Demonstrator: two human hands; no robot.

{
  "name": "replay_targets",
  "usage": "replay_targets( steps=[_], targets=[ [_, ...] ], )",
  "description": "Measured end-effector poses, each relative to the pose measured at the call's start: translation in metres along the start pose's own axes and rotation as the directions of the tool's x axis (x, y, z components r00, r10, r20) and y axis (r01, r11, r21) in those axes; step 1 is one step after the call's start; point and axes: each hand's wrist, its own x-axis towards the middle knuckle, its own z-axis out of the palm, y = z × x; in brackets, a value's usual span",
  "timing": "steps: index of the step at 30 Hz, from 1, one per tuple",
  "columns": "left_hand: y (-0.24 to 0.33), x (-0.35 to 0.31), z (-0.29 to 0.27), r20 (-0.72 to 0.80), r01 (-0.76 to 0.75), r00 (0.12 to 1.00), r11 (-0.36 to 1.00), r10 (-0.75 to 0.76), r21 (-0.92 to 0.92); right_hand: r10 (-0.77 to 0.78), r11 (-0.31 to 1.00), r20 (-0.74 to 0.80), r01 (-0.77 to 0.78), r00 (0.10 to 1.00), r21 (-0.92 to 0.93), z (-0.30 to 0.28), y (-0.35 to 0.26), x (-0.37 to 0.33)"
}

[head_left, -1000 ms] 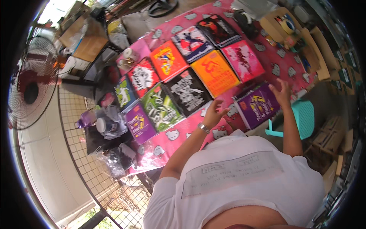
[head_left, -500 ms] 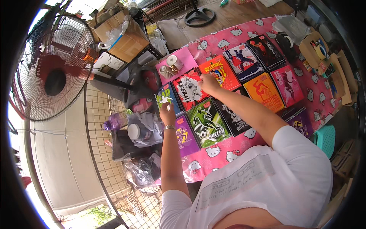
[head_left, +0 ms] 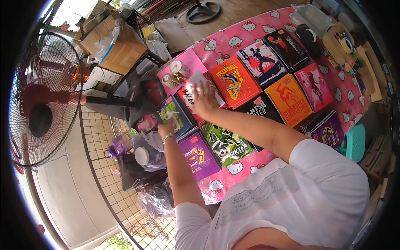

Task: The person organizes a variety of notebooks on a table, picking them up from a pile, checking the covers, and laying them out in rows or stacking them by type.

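Observation:
My left hand [head_left: 167, 128] is at the lower left edge of a blue spiral notebook [head_left: 180, 109] with a green and white figure, its fingers closed on that edge. My right hand [head_left: 205, 101] lies with fingers spread over a red notebook [head_left: 189, 99] with a black-and-white design, covering much of it. Beyond those fingers is a pale patch; I cannot tell whether it is a page or glare. Beside these lie an orange-red notebook [head_left: 234, 82], a green notebook [head_left: 231, 143] and a purple notebook [head_left: 199, 153]. A black notebook [head_left: 257, 109] is partly under my right forearm.
More notebooks lie right on the pink patterned tablecloth [head_left: 235, 41]. Two small containers [head_left: 177, 68] stand on a pink sheet at the back. A fan [head_left: 46, 100], a cardboard box [head_left: 121, 52] and a purple bottle [head_left: 118, 146] are at left. Tape and cardboard [head_left: 354, 54] lie far right.
My right hand has moved left from the red notebook's right edge to spread over its cover. My left hand has shifted left along the blue notebook. The whole view has shifted slightly.

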Motion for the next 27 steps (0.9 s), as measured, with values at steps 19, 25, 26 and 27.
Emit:
replay_targets(
  steps=[19, 25, 26, 27],
  targets=[
    [-0.079, -0.268, 0.028, 0.571, 0.536, 0.764, 0.197, 0.302, -0.821, -0.611, 0.503, -0.106, 0.489, 0.784, 0.713, -0.06, 0.064, -0.035],
    [-0.048, -0.285, 0.019, 0.645, 0.579, 0.73, 0.298, 0.227, -0.759, -0.941, 0.128, -0.196, 0.827, 0.276, 0.548, 0.027, 0.117, -0.079],
    [-0.034, -0.298, 0.017, 0.525, 0.443, 0.817, 0.322, 0.239, -0.836, -0.825, 0.379, -0.186, 0.767, 0.534, 0.518, 0.022, 0.119, -0.077],
    [-0.029, -0.303, 0.017, 0.498, 0.445, 0.836, 0.247, 0.231, -0.861, -0.638, 0.602, -0.186, 0.634, 0.747, 0.485, 0.017, 0.124, -0.071]
  ],
)
